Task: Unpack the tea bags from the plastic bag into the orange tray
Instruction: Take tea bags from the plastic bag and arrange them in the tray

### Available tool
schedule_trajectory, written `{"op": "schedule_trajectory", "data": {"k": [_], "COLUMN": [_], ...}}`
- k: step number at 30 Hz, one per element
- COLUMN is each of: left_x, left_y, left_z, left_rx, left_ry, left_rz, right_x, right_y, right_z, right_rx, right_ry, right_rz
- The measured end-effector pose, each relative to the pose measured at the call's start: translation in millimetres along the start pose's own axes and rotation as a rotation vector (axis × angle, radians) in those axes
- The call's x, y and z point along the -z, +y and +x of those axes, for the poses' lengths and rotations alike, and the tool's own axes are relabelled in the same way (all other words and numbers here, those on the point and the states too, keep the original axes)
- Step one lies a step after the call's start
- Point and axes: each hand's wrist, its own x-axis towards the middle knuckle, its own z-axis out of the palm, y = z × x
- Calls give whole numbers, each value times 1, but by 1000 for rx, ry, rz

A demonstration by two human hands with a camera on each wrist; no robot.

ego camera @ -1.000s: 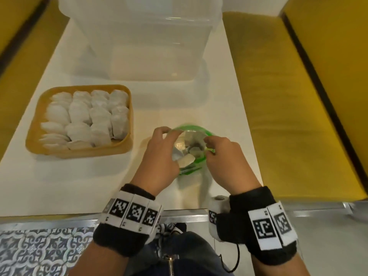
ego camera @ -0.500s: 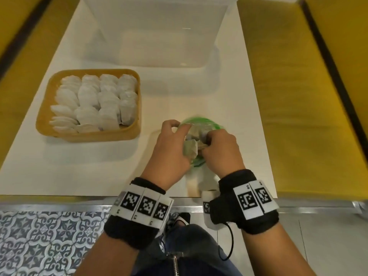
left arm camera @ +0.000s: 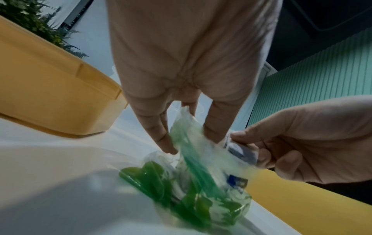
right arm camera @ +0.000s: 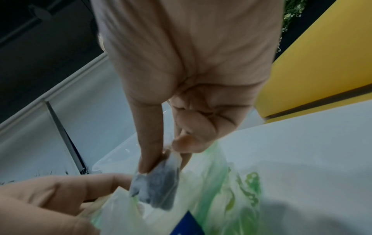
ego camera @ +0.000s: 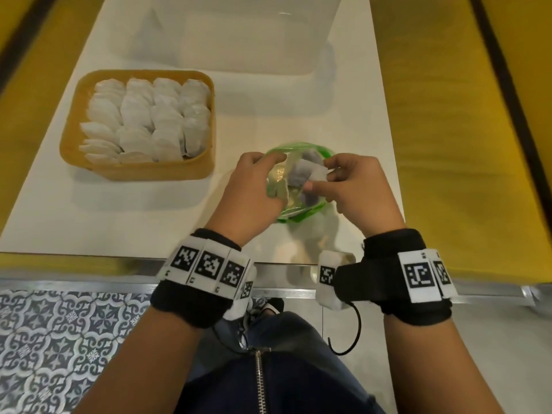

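Right hand (ego camera: 358, 189) pinching one tea bag (right arm camera: 157, 182) over my plastic bag (left arm camera: 201, 182); left hand (ego camera: 248, 192) pinches bag rim. Orange tray (ego camera: 71, 144) nearby, well filled.

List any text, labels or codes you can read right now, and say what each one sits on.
No words or numbers are readable.
White tags on the black wristbands: square black-and-white marker patterns, plus tiny characters too small to read.
Green-printed clear plastic bag: green print too blurred to read.
Blue label inside the bag: blurred, unreadable.
Orange plastic tray and white tea bags: no visible text.
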Motion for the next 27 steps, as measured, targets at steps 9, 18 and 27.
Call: {"op": "schedule_trajectory", "data": {"k": [9, 18, 27], "left_x": [7, 25, 36], "left_y": [6, 52, 44], "left_z": [-9, -8, 4], "left_rx": [-92, -223, 68], "left_ry": [187, 17, 107], "left_rz": [-166, -635, -1036], "right_x": [8, 15, 19], "right_y": [2, -56, -67], "right_z": [-10, -12, 6], "right_rx": [8, 294, 316], "right_ry": [-47, -157, -129], "right_rz": [64, 196, 134]}}
